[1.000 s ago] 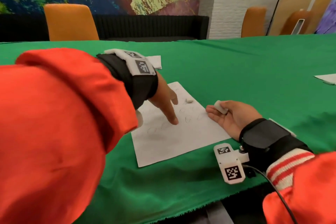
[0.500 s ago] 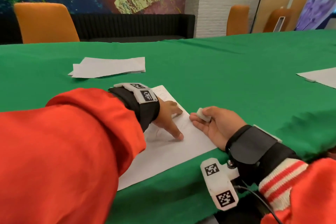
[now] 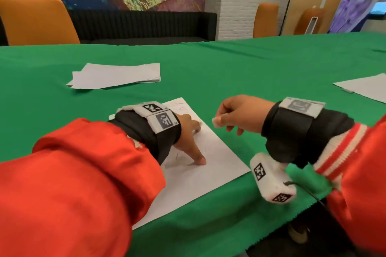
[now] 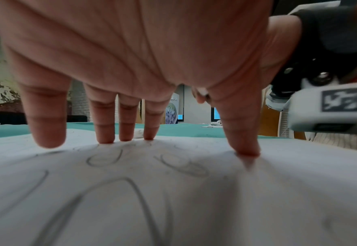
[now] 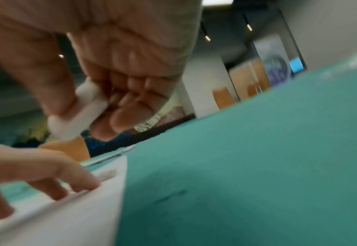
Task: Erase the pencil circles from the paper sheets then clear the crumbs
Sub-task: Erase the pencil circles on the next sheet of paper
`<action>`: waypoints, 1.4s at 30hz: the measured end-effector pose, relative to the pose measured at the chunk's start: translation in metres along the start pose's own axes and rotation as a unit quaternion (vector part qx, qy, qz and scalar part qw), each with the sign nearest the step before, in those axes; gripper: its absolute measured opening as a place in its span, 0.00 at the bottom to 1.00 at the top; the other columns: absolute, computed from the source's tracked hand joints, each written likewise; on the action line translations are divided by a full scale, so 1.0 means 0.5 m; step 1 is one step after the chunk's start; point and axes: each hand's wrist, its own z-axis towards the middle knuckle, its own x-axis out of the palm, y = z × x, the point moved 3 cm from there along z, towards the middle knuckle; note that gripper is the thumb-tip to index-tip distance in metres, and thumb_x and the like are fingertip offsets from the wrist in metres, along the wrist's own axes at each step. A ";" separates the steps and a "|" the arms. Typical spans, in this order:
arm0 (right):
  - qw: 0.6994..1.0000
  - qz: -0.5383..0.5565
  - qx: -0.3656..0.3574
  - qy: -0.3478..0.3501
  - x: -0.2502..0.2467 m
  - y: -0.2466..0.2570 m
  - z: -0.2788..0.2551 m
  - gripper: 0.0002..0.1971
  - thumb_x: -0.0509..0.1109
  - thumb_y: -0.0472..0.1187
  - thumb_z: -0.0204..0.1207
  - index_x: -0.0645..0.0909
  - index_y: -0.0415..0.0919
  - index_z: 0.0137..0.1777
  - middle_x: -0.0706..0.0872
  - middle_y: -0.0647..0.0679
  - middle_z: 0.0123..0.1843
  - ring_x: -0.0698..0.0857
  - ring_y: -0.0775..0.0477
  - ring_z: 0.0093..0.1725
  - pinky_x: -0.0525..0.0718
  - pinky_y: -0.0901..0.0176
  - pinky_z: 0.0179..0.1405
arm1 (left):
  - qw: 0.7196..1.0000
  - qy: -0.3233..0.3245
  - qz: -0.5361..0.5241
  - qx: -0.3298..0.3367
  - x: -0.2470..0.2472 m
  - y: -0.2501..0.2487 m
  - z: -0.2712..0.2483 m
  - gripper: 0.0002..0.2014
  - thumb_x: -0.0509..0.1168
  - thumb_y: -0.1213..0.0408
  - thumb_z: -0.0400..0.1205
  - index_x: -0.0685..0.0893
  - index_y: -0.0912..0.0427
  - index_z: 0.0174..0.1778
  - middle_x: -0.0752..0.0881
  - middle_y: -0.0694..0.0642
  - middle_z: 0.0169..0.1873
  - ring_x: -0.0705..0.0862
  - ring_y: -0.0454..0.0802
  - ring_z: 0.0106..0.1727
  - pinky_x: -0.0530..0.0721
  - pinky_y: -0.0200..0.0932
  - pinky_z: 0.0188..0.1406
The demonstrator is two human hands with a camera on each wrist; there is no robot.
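Note:
A white paper sheet (image 3: pixel 211 165) with pencil circles (image 4: pixel 103 159) lies on the green tablecloth near the front edge. My left hand (image 3: pixel 188 137) presses on it with straight, spread fingers (image 4: pixel 247 141). My right hand (image 3: pixel 240 115) hovers just right of the sheet, above the cloth, and pinches a small white eraser (image 3: pixel 216 122) between thumb and fingers; the eraser (image 5: pixel 78 109) is off the paper. A second small eraser piece (image 5: pixel 108 174) lies on the sheet beyond the left fingers.
A stack of white sheets (image 3: pixel 117 76) lies further back on the left. Another sheet (image 3: pixel 367 87) with a small eraser (image 3: pixel 348 90) sits at the right edge. Orange chairs (image 3: pixel 37 21) stand behind the table. The table's front edge (image 3: pixel 271 233) is close.
My right hand has turned over from palm-up and lifted off the cloth, the eraser still pinched. The left hand stays pressed on the sheet. The head view has shifted, showing the back stack.

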 end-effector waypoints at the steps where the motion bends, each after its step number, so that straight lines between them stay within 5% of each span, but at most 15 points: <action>1: 0.998 -0.060 -0.005 0.008 0.000 0.003 0.002 0.06 0.71 0.44 0.75 0.79 0.46 0.39 0.84 0.49 0.35 0.82 0.51 0.33 0.83 0.59 0.37 | 1.000 -0.001 -0.002 0.002 0.001 0.000 0.000 0.44 0.70 0.35 0.70 0.63 0.48 0.79 0.67 0.51 0.75 0.72 0.55 0.71 0.72 0.46 0.60; 6: 0.977 -0.204 -0.031 0.051 0.028 0.029 0.009 0.04 0.71 0.46 0.75 0.83 0.49 0.46 0.80 0.56 0.30 0.77 0.58 0.29 0.72 0.68 0.28 | 1.000 -0.009 -0.007 0.004 0.006 0.002 0.001 0.44 0.70 0.35 0.70 0.63 0.49 0.79 0.66 0.51 0.74 0.70 0.54 0.73 0.70 0.48 0.64; 12: 0.957 -0.283 -0.031 0.052 0.045 0.041 0.032 0.11 0.66 0.45 0.78 0.85 0.42 0.55 0.88 0.47 0.52 0.83 0.46 0.49 0.75 0.63 0.42 | 1.000 -0.013 -0.023 0.007 0.009 0.002 0.003 0.43 0.69 0.36 0.71 0.63 0.51 0.78 0.66 0.52 0.75 0.70 0.54 0.72 0.69 0.46 0.64; 20: 0.933 -0.326 -0.059 0.136 0.072 0.055 0.025 0.05 0.69 0.47 0.76 0.83 0.47 0.46 0.83 0.54 0.34 0.81 0.54 0.34 0.75 0.66 0.32 | 0.999 -0.028 -0.038 0.004 0.015 0.002 0.008 0.44 0.69 0.37 0.73 0.60 0.53 0.80 0.66 0.53 0.75 0.70 0.54 0.73 0.67 0.41 0.59; 25: 0.901 -0.417 -0.062 0.099 0.064 0.072 0.044 0.17 0.66 0.48 0.78 0.83 0.40 0.62 0.86 0.45 0.57 0.83 0.45 0.56 0.76 0.62 0.46 | 0.999 -0.020 -0.034 0.005 0.017 0.001 0.008 0.43 0.69 0.37 0.72 0.62 0.52 0.79 0.66 0.53 0.75 0.69 0.54 0.74 0.68 0.45 0.66; 29: 0.875 -0.449 -0.098 0.148 0.085 0.089 0.033 0.13 0.70 0.47 0.76 0.84 0.42 0.57 0.83 0.49 0.47 0.78 0.49 0.46 0.72 0.64 0.33 | 0.999 -0.022 -0.035 0.019 0.012 -0.003 0.005 0.40 0.68 0.40 0.76 0.62 0.50 0.80 0.67 0.53 0.76 0.69 0.53 0.74 0.68 0.44 0.67; 31: 0.874 -0.455 -0.091 0.146 0.081 0.089 0.043 0.15 0.71 0.48 0.74 0.84 0.42 0.57 0.86 0.49 0.50 0.80 0.49 0.45 0.73 0.64 0.36 | 0.999 -0.023 -0.034 0.018 0.011 -0.003 0.005 0.41 0.67 0.38 0.75 0.61 0.51 0.81 0.67 0.53 0.76 0.69 0.53 0.74 0.68 0.44 0.67; 35: 0.868 -0.475 -0.081 0.119 0.074 0.085 0.055 0.15 0.70 0.47 0.76 0.83 0.40 0.59 0.85 0.46 0.50 0.77 0.49 0.45 0.66 0.68 0.26 | 0.999 -0.014 -0.028 0.007 0.018 0.001 0.011 0.45 0.68 0.36 0.73 0.59 0.53 0.81 0.66 0.54 0.76 0.68 0.54 0.75 0.67 0.46 0.69; 39: 0.866 -0.470 -0.100 0.136 0.090 0.086 0.042 0.10 0.71 0.44 0.74 0.83 0.42 0.53 0.76 0.51 0.34 0.77 0.47 0.43 0.68 0.66 0.27 | 0.999 -0.023 -0.038 0.015 0.014 0.000 0.011 0.45 0.67 0.38 0.75 0.56 0.52 0.82 0.65 0.54 0.78 0.67 0.54 0.76 0.67 0.45 0.69; 42: 0.879 -0.453 -0.084 0.125 0.080 0.084 0.050 0.12 0.73 0.45 0.72 0.85 0.42 0.53 0.82 0.50 0.41 0.80 0.47 0.44 0.74 0.63 0.32 | 0.999 -0.016 -0.035 0.010 0.019 0.002 0.017 0.45 0.68 0.37 0.73 0.58 0.54 0.81 0.67 0.54 0.77 0.69 0.54 0.75 0.68 0.45 0.69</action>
